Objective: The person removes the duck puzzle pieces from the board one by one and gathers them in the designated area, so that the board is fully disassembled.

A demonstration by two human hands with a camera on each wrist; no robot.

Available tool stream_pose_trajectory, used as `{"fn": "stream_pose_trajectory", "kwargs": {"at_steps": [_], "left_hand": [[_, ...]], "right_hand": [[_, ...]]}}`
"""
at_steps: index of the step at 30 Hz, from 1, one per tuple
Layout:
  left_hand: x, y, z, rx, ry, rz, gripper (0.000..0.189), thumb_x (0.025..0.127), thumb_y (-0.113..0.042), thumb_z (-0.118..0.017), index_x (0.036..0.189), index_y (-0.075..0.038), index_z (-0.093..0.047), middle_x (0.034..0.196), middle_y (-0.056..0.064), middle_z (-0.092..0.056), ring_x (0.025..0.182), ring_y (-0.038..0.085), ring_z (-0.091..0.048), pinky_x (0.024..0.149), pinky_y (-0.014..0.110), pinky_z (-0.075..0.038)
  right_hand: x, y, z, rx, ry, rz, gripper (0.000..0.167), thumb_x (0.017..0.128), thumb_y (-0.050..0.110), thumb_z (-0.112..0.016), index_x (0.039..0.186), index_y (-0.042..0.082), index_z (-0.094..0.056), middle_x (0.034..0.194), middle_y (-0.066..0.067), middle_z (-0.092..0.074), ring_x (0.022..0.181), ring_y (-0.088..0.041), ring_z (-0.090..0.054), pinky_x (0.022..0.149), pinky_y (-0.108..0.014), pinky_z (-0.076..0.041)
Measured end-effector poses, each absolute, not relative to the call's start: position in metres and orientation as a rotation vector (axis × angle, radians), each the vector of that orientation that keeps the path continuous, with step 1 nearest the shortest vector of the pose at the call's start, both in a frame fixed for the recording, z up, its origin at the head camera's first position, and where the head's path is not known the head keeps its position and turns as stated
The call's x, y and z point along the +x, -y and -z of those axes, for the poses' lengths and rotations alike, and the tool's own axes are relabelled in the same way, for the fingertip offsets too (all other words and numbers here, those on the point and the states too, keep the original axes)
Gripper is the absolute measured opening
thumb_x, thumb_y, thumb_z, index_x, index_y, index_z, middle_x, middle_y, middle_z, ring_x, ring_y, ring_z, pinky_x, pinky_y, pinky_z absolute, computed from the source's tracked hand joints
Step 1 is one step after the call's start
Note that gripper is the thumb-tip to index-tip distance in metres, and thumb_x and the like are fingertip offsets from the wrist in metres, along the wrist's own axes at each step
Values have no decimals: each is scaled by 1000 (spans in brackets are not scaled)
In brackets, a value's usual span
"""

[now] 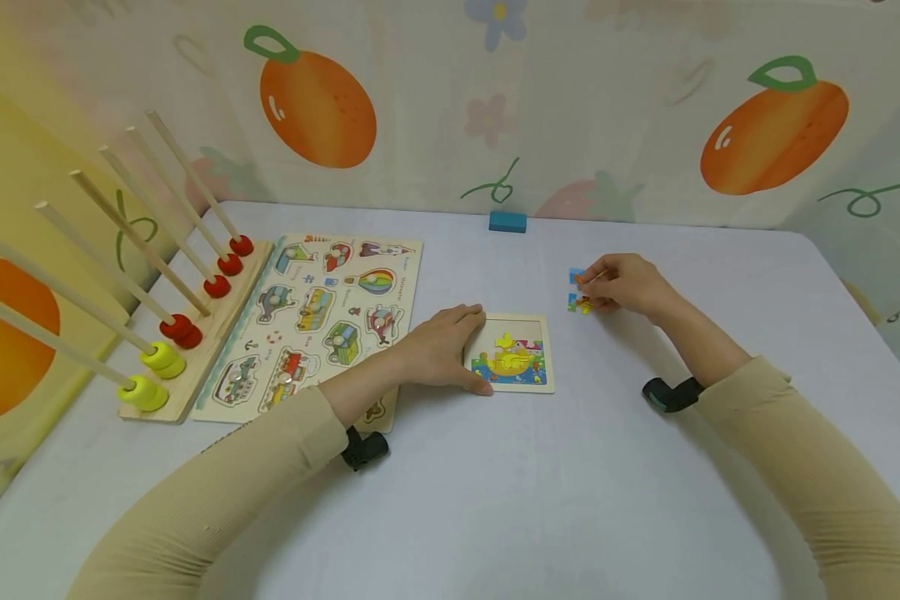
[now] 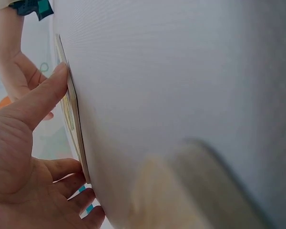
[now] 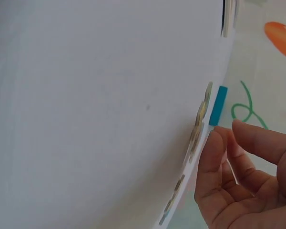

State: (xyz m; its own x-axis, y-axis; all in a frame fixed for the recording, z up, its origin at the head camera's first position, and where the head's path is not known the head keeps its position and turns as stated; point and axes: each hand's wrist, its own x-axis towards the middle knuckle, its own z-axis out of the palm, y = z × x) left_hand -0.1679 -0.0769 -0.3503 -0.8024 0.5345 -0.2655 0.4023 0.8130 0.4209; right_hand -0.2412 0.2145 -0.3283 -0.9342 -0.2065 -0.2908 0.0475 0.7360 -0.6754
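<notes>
A small wooden puzzle board (image 1: 531,318) lies in the middle of the table, its tray partly filled with a yellow duck picture. At its left side my left hand (image 1: 442,346) holds it, thumb at the near corner and fingers toward the far edge; the left wrist view shows thumb and fingers (image 2: 69,183) at the board's rim. Right of the board, my right hand (image 1: 622,283) hovers close over loose puzzle pieces (image 1: 573,302), partly covering them. In the right wrist view the thumb and bent fingers (image 3: 209,152) stand slightly apart, with no piece visible between them.
A large peg puzzle (image 1: 360,304) with vehicle pictures lies left of the small board. Beyond it stands a wooden rod stacker (image 1: 217,333) with red and yellow beads. A blue block (image 1: 507,222) sits at the table's back edge, before a patterned curtain.
</notes>
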Motion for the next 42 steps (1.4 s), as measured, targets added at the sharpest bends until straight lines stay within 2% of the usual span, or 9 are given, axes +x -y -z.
{"fn": "stream_pose_trajectory", "kwargs": {"at_steps": [8,16,22,32,42], "left_hand": [[-168,77,349,713,-2624,-498,106,76,-54,-79,156,-6,-28,166,10,-22,154,32,-21,127,46,-23],[-168,77,350,715,-2622,-495,106,77,-54,-78,156,-6,-28,166,11,-22,155,32,-21,127,46,-22],[-168,76,349,700,-2617,-500,105,77,-54,-78,156,-6,-28,166,10,-22,155,31,-21,127,46,-22],[-168,78,349,710,-2621,-511,106,76,-55,-78,155,-5,-28,166,11,-23,154,32,-21,127,46,-22],[-169,78,350,715,-2616,-515,106,77,-55,-78,156,-6,-28,166,11,-22,155,32,-21,127,46,-22]], "right_hand": [[-233,-198,329,-196,-2579,1014,27,97,20,-61,116,0,-62,102,-11,-64,81,-14,-64,72,-19,-57],[-221,-178,328,-276,-2570,1008,24,96,21,-63,113,4,-64,91,-7,-58,83,-20,-59,73,-20,-54],[-215,-167,331,-387,-2517,1016,25,95,20,-64,113,4,-64,94,-8,-59,85,-20,-60,75,-22,-55],[-207,-151,337,-535,-2447,1002,22,92,17,-67,110,4,-66,89,-7,-61,77,-18,-62,69,-21,-55],[-199,-143,340,-668,-2445,922,18,89,15,-69,105,7,-66,87,-5,-62,78,-17,-56,71,-24,-47]]}}
